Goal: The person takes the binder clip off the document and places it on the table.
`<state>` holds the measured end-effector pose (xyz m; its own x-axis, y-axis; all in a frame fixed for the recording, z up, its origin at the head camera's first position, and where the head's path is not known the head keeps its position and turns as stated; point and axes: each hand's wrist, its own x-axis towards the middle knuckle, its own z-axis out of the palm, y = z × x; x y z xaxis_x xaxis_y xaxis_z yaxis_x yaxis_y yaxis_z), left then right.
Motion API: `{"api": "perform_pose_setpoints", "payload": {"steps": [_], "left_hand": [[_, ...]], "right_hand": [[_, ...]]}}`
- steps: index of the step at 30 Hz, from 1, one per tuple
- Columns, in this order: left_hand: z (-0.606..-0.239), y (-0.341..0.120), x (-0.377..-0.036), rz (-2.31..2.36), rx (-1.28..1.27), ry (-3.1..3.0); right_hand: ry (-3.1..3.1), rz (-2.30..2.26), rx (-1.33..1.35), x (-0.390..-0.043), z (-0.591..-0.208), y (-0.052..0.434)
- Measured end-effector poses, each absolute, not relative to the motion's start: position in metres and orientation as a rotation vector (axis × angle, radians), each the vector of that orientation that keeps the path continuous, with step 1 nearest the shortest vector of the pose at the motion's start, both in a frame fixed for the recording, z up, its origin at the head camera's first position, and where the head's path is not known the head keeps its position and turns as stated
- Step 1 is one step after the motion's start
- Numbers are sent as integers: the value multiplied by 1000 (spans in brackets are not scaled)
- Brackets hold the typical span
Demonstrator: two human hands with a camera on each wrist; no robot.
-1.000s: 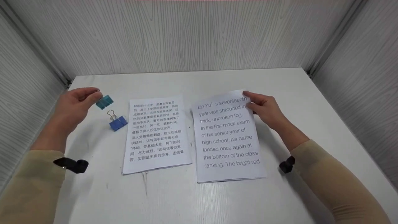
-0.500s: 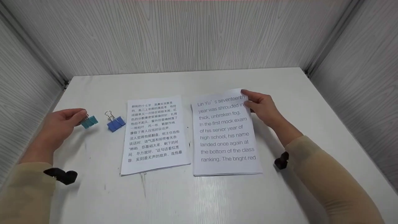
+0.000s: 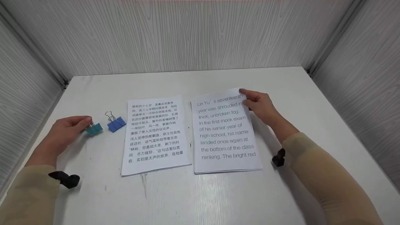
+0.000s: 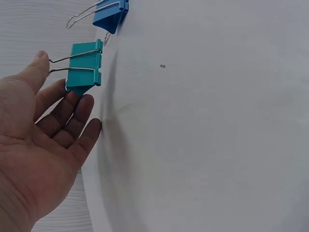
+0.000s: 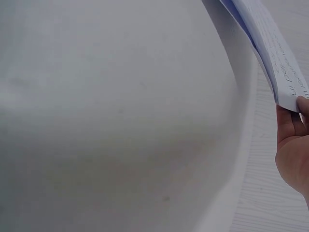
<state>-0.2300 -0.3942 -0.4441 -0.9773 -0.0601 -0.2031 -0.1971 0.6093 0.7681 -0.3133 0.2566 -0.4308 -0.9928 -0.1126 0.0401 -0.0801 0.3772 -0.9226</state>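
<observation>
My left hand (image 3: 67, 131) pinches a teal binder clip (image 3: 94, 129) by its wire handles, low over the left side of the table. In the left wrist view the thumb lies at the handle ends of the teal clip (image 4: 83, 67). Just right of it a blue binder clip (image 3: 116, 124) rests on the table with its wire handles up. My right hand (image 3: 261, 104) grips the upper right corner of a paper stack (image 3: 228, 134) printed in English. That corner of the stack (image 5: 289, 92) is raised off the table in the right wrist view.
Another paper stack (image 3: 156, 137), printed in Chinese, lies between the blue clip and the English stack. The white table (image 3: 168, 200) ends at a grained back panel (image 3: 187, 34), with side panels left and right.
My left hand has brought the teal clip down and towards me, first leftward, then slightly back to the right. The English stack and right hand have shifted slightly left and away from me.
</observation>
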Motion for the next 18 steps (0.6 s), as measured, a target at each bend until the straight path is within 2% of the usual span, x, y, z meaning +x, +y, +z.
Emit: {"api": "perform_pose_setpoints", "payload": {"steps": [18], "left_hand": [[-443,-381,-231,1150,-270,2748]], "right_hand": [[2607,-1672,-113,-321,-435,257]]}}
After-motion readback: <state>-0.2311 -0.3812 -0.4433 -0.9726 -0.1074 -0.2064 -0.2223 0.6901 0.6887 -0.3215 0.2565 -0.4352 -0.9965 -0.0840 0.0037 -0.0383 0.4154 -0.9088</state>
